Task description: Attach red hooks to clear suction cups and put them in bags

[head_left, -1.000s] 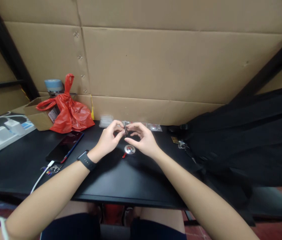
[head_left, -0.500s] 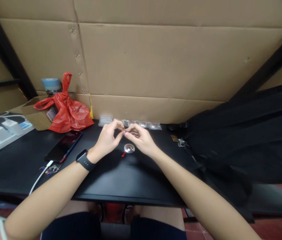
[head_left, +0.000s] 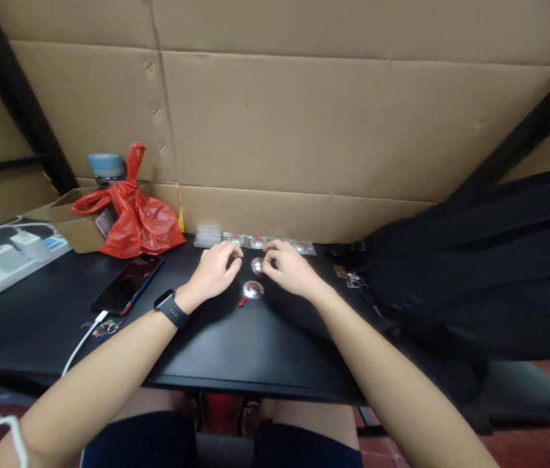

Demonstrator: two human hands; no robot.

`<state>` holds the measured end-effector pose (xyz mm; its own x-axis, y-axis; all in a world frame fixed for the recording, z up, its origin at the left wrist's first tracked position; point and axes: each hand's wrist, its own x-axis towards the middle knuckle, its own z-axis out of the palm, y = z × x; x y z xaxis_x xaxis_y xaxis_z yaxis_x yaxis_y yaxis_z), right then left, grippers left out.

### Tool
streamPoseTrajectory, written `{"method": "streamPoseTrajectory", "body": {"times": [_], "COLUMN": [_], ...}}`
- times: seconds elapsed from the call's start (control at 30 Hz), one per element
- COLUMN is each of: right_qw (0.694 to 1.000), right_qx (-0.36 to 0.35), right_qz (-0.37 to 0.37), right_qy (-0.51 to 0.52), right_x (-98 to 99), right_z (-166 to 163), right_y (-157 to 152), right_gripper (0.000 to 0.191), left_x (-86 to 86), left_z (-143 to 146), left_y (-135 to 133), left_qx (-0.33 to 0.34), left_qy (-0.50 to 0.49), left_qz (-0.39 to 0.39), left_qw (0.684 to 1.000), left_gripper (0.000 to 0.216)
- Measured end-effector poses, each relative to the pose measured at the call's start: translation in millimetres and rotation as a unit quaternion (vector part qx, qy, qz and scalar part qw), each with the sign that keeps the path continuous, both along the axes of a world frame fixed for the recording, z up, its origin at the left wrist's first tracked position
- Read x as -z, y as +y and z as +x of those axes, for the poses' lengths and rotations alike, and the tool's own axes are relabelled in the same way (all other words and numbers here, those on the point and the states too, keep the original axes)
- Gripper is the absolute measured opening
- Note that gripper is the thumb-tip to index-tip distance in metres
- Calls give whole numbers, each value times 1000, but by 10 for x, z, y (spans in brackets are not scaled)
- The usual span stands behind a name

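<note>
A small shiny metal finger cymbal (head_left: 257,266) is pinched at its right edge by my right hand (head_left: 285,265), whose thumb and forefinger are closed on it. My left hand (head_left: 217,268) hovers to the left of it with curled fingers and thumb a little apart, and nothing shows between them. Between and just below the hands, a second finger cymbal (head_left: 254,290) lies dome up on the black table (head_left: 236,351). A red cord (head_left: 242,301) sticks out from its lower left.
Clear packets (head_left: 257,242) with similar discs line the cardboard wall, beside a stack of clear bags (head_left: 207,234). To the left are a phone (head_left: 130,283) on a cable, a red plastic bag (head_left: 141,221) and a power strip (head_left: 16,260). Black cloth (head_left: 474,260) hangs at right.
My hands have come apart from a shared pinch. The right one has moved right, and the finger cymbal in it now shows its face. The one on the table stays put.
</note>
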<state>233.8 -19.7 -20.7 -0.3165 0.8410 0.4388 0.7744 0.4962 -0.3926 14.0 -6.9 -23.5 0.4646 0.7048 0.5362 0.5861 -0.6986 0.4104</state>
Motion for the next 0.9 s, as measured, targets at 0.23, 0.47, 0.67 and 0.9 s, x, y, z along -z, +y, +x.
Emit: {"method": "streamPoseTrajectory", "body": {"times": [0.23,0.47,0.67,0.9], "right_qw": [998,998,997,993], "right_qx": [4,-10,-30,-47], "right_qz": [-36,-31,-50,-88], "right_qy": [-58,-44,-56,-69], "right_x": [-91,-191,-294,-267], "right_z": [196,222,345,424], "right_y": [39,-7,-50,11], "right_gripper": [19,18,17,16], "left_x": [97,91,75,98], "left_z": [57,77,-15,-3], "left_y": [-82,-61,14,20], "left_qx": [105,66,29,22], "left_qy": [151,180,160,202], "left_qz": [-25,-4,-12,1], "left_qw": [983,981,987,979], "left_gripper": [18,18,13,15]}}
